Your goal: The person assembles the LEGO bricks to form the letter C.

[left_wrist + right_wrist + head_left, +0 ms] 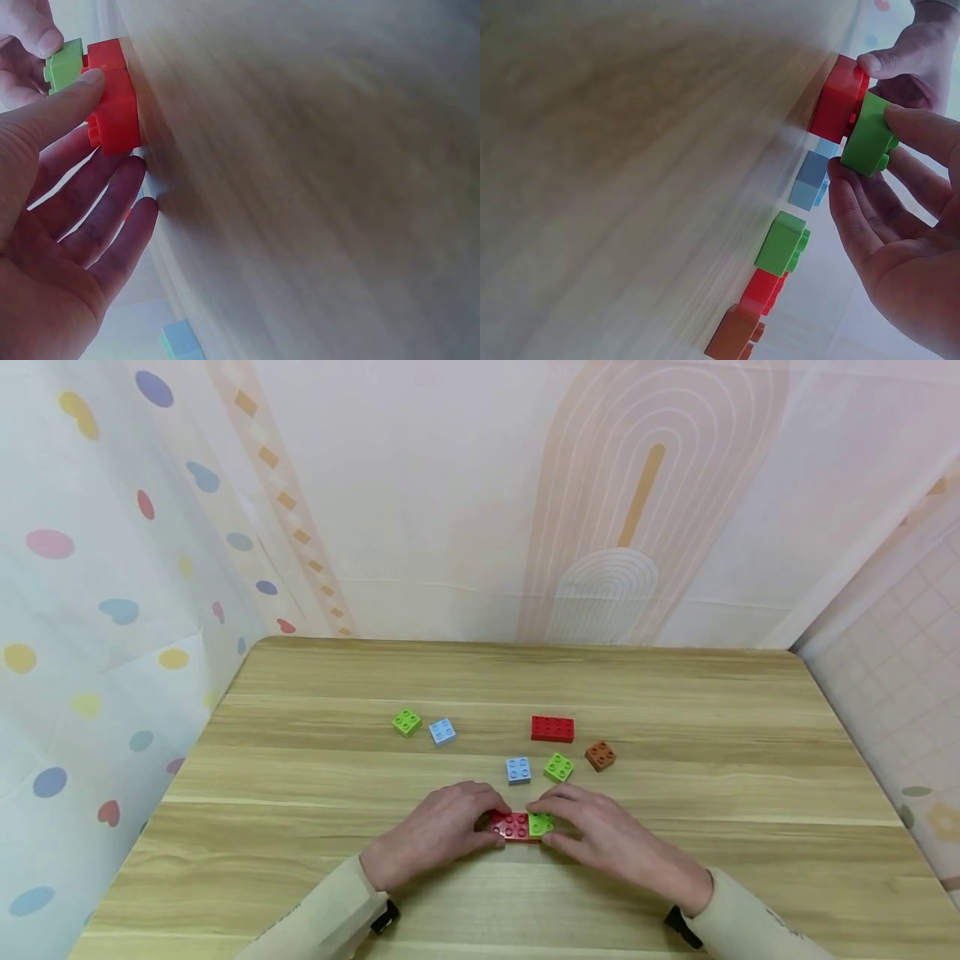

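My left hand (448,823) holds a long red brick (512,827) on the table, thumb on its near side and fingers at its far side. My right hand (600,828) pinches a square green brick (540,824) between thumb and fingers, over the red brick's right end. In the right wrist view, red studs still show along the seam below the green brick (869,136), which looks slightly tilted. From the left wrist view, the red brick (116,112) stands with its base on the wood and the left thumb against its side.
Beyond the hands lie a light blue brick (518,771), a second green brick (558,767), a brown brick (601,756) and another long red brick (552,729). Farther left are another green brick (407,722) and a light blue one (442,732). Patterned cloth (435,502) hangs behind the wooden table (712,735).
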Tool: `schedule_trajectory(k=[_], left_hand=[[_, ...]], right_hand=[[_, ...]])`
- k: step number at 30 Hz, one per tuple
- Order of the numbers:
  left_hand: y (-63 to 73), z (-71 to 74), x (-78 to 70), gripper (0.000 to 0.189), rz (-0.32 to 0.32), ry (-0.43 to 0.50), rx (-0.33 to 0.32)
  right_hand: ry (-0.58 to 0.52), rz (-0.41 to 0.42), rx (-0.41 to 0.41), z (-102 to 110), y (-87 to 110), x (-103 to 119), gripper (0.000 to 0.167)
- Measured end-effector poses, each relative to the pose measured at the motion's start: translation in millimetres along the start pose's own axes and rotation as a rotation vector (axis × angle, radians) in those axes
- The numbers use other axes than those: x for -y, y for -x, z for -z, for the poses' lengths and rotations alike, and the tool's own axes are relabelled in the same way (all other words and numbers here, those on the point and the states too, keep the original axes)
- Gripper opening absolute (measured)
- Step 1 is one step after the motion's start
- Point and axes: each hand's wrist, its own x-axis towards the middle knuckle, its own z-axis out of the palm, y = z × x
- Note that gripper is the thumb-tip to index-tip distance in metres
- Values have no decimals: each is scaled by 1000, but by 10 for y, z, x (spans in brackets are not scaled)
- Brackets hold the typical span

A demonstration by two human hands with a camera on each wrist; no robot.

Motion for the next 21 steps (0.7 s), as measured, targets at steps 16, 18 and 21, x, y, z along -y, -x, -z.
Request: schedule_trajectory(k=[16, 18, 21], left_hand=[[-31, -10, 12, 33, -12, 0, -2], [-31, -7, 14, 32, -13, 6, -2], [-33, -6, 22, 31, -10, 13, -3]], right_hand=[[5, -50, 45, 16, -43, 35, 33], [7, -51, 51, 20, -54, 41, 33], [5, -56, 63, 32, -73, 50, 33]])
